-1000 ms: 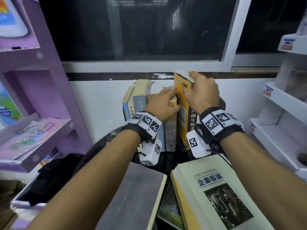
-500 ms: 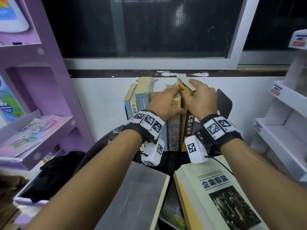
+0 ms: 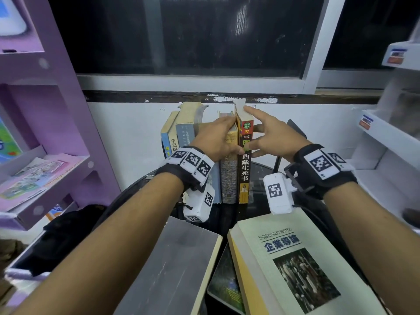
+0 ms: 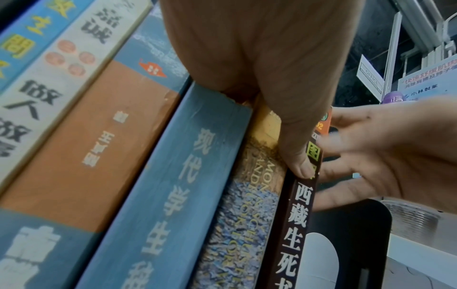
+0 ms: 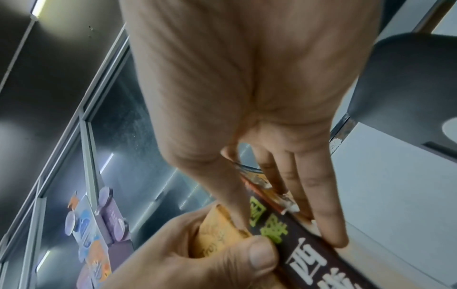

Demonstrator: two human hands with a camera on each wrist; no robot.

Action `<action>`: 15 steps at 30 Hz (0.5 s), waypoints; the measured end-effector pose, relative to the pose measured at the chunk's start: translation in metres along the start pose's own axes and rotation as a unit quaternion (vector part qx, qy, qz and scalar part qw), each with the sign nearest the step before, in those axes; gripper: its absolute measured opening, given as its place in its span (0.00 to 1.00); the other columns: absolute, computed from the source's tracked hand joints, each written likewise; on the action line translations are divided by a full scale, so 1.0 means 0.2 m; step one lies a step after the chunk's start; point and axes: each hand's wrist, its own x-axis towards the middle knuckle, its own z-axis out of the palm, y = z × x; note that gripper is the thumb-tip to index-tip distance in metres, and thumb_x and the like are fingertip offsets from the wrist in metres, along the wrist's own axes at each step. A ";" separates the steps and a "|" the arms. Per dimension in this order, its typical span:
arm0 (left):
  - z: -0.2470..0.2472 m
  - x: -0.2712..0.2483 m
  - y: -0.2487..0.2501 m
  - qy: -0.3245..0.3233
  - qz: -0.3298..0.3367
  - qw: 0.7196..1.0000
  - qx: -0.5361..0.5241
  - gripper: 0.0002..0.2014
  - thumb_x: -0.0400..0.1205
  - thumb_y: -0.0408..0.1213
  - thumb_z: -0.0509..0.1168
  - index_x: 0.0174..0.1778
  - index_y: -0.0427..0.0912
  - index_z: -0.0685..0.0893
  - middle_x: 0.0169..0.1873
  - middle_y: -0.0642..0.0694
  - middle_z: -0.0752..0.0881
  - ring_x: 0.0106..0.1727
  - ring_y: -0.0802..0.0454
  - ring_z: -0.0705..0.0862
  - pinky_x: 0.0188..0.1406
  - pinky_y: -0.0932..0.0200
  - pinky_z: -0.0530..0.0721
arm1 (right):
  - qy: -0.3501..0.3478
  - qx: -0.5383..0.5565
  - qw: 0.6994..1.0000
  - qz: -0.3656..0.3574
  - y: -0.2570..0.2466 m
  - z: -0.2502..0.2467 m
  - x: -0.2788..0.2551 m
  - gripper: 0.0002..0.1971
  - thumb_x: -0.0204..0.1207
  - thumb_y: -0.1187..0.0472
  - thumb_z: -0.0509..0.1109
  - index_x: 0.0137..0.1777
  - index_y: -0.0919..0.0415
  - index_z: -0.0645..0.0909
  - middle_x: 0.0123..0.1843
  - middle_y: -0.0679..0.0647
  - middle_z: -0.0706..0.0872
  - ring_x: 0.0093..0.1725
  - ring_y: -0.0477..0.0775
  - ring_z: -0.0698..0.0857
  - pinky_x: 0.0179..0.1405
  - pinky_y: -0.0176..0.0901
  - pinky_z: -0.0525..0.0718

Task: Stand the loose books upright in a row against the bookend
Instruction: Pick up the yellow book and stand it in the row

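A person's left hand (image 3: 218, 142) curled over the row's tops and the straight-fingered right hand (image 3: 270, 142) steadied a stiff, seemingly light dark-spined book (image 3: 244, 164) upright at the row's right end, best pinched near its top corners.

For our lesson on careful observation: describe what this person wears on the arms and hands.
Both forearms are bare, with no sleeves or gloves. Each wrist carries a black strap topped with white tiles printed with black square codes. Under each wrist hangs a white box-shaped camera unit bearing the same kind of code.
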 end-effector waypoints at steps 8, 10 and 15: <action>0.00 0.00 0.00 0.007 0.014 1.000 0.002 0.38 0.72 0.50 0.75 0.76 0.44 0.70 0.71 0.46 0.76 0.71 0.47 0.75 0.70 0.46 0.75 | 0.018 0.002 0.999 -0.032 0.05 0.02 0.01 0.47 0.71 0.77 0.75 0.83 0.42 0.59 0.68 0.59 0.81 0.49 0.54 0.90 0.42 0.52 0.91; 0.00 0.00 0.00 0.010 0.014 1.000 0.005 0.37 0.72 0.50 0.75 0.75 0.44 0.71 0.71 0.46 0.76 0.70 0.47 0.75 0.70 0.47 0.74 | 0.024 -0.002 0.999 -0.035 0.05 0.02 0.01 0.47 0.71 0.77 0.75 0.82 0.43 0.60 0.68 0.59 0.81 0.48 0.53 0.90 0.39 0.48 0.92; 0.00 -0.01 0.01 0.018 0.000 1.000 0.005 0.37 0.72 0.49 0.76 0.75 0.43 0.71 0.72 0.44 0.76 0.71 0.46 0.75 0.70 0.48 0.74 | 0.045 0.001 0.998 -0.043 0.05 0.04 0.00 0.47 0.70 0.76 0.75 0.82 0.43 0.61 0.69 0.60 0.81 0.47 0.54 0.90 0.41 0.51 0.91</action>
